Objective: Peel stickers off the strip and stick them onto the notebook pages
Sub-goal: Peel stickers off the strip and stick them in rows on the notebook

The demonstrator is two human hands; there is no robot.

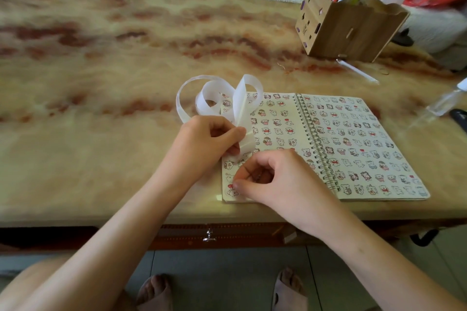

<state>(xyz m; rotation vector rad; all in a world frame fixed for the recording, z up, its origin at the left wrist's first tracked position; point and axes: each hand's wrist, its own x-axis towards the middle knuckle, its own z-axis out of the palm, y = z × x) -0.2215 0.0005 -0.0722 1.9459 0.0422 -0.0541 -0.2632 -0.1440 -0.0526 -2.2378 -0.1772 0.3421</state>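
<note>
The desk (101, 58) has a glossy top veined in cream and rust red, with a drawer pull showing under its near edge. A spiral-bound notebook (353, 149) lies open flat by the near edge, right of the middle. Both of its pages are covered in rows of little cartoon stickers (bears, mostly, some with red scarves or hearts). Toward the far right corner stands a wooden pen holder (348, 30) with cut-out shapes in its walls, packed with pens and pencils. A clear pen (357, 70) lies on the desk just in front of it.

The right hand (278, 179) rests on the near part of the notebook's left page. Its fingers are curled, and its grip is closed thumb to forefinger on a sticker (231, 192) with a red heart at that page's near left corner. The left hand (209, 139) sits just beyond it at the page's left edge, its grip pinching the strip (214, 93) between thumb and fingers. This white backing strip rises from the pinch and curls in loose loops over the far left corner of the notebook and the desk beside it.
</note>
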